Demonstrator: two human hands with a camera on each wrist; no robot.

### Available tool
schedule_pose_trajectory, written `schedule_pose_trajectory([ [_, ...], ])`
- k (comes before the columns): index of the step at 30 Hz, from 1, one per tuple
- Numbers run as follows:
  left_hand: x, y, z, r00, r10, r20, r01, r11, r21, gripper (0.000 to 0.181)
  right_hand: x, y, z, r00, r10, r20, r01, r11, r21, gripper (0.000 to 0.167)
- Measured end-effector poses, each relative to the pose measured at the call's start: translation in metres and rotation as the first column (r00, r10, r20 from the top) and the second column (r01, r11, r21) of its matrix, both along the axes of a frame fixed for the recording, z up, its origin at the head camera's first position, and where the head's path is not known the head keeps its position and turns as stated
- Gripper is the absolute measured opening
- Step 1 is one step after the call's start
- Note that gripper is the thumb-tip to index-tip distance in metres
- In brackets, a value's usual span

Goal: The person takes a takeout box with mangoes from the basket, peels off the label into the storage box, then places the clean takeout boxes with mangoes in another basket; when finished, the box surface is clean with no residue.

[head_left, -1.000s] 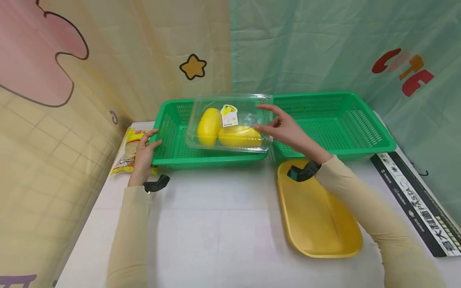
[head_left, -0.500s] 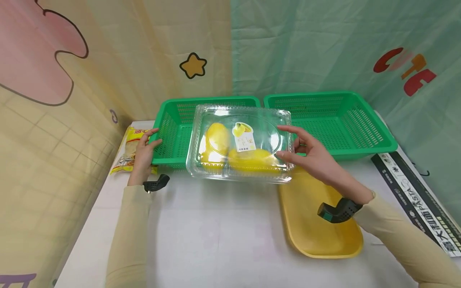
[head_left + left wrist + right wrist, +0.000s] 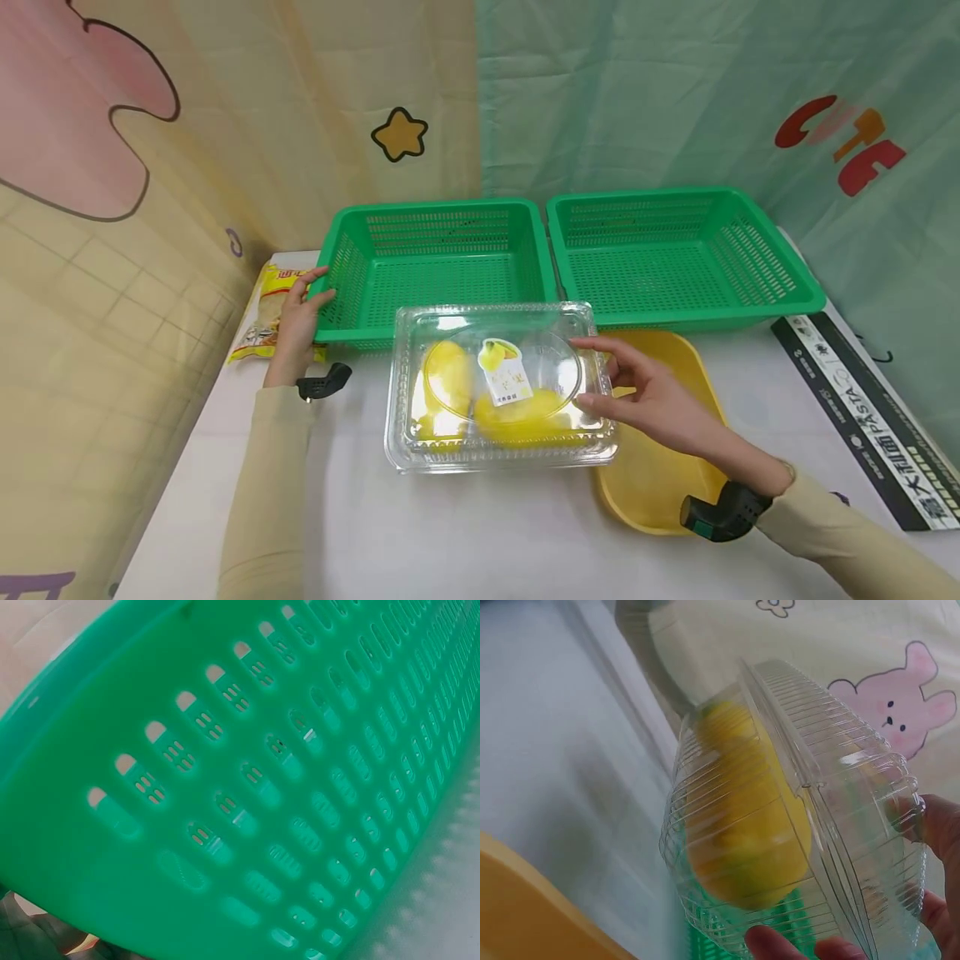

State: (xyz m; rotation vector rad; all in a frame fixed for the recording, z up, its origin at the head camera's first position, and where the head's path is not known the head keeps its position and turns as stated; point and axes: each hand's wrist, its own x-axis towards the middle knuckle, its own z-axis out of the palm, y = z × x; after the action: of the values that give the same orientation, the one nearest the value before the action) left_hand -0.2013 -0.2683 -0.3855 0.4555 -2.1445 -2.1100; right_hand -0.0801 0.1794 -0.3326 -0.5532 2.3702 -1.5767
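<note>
Presently, the right hand (image 3: 652,403) pinches a clear box (image 3: 501,385), partly hiding the yellow tray (image 3: 656,479); the left hand (image 3: 298,323) grips 1 of 2 green baskets (image 3: 442,273).

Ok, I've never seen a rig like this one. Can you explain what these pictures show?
There is no robot here: a person works with bare hands. The wide picture comes from a camera on the head; the close ones come from the left wrist camera and right wrist camera. On the white table stand a left green basket, a right green basket and a yellow tray, with a yellow packet and a black box marked PASTA at the sides. The right hand holds a clear container of yellow fruit; the left hand grips the left green basket's end.
</note>
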Motion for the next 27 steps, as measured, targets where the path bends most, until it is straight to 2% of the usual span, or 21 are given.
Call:
schedule_pose_trajectory([
  [6, 0.0, 0.0, -0.001, 1.0, -0.001, -0.007, 0.001, 1.0, -0.024, 0.039, 0.001, -0.004, -0.013, 0.998, 0.035, 0.055, -0.038, 0.998, 0.051, 0.058],
  [12, 0.0, 0.0, -0.001, 1.0, -0.004, -0.014, 0.003, 1.0, -0.025, 0.038, -0.006, -0.012, -0.022, 0.997, 0.075, 0.027, -0.078, 0.987, 0.141, 0.056],
  [19, 0.001, 0.001, 0.0, 1.0, -0.005, -0.025, 0.004, 1.0, -0.028, 0.039, -0.011, -0.023, -0.03, 0.99, 0.134, -0.033, -0.126, 0.973, 0.193, 0.057],
  [27, 0.002, 0.0, 0.001, 1.0, -0.014, -0.022, 0.013, 0.999, -0.032, 0.039, -0.01, -0.031, -0.038, 0.992, 0.124, -0.028, -0.114, 0.968, 0.223, 0.057],
])
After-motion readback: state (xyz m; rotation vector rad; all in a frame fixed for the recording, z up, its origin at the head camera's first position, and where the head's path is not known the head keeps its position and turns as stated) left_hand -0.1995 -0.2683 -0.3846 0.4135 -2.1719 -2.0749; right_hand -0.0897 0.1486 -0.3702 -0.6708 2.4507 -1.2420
